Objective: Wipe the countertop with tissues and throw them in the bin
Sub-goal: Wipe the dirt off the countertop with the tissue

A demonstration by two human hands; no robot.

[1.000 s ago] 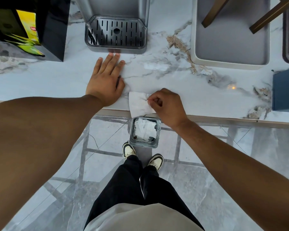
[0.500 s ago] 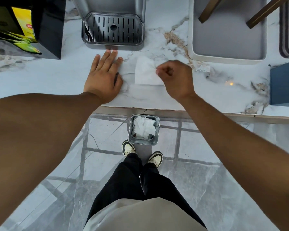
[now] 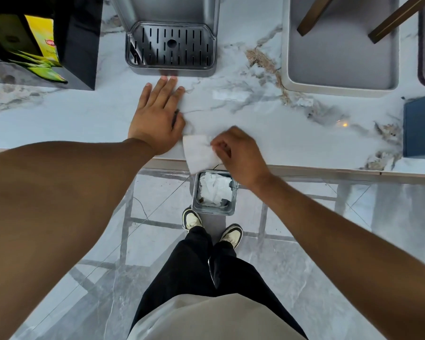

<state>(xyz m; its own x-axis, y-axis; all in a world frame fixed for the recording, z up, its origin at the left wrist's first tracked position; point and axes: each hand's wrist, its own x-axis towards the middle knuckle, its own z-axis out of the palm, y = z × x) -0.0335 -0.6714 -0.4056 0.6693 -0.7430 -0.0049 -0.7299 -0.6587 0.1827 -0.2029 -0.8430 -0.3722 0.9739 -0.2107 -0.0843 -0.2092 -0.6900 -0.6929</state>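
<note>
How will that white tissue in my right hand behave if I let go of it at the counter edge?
The tissue looks thin and floppy: it drapes past the countertop edge where the right hand pinches it. It is probably very light, so it may flutter rather than drop straight. The bin sits just below, so it likely lands inside.

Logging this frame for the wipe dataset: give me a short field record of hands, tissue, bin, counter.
left hand: flat, palm down on countertop, fingers spread
right hand: pinching tissue
tissue: white, at the counter's front edge, part hanging past it
bin: on floor below the edge, open top, holds crumpled white tissues
task stage: tissue not yet dropped in bin
</note>
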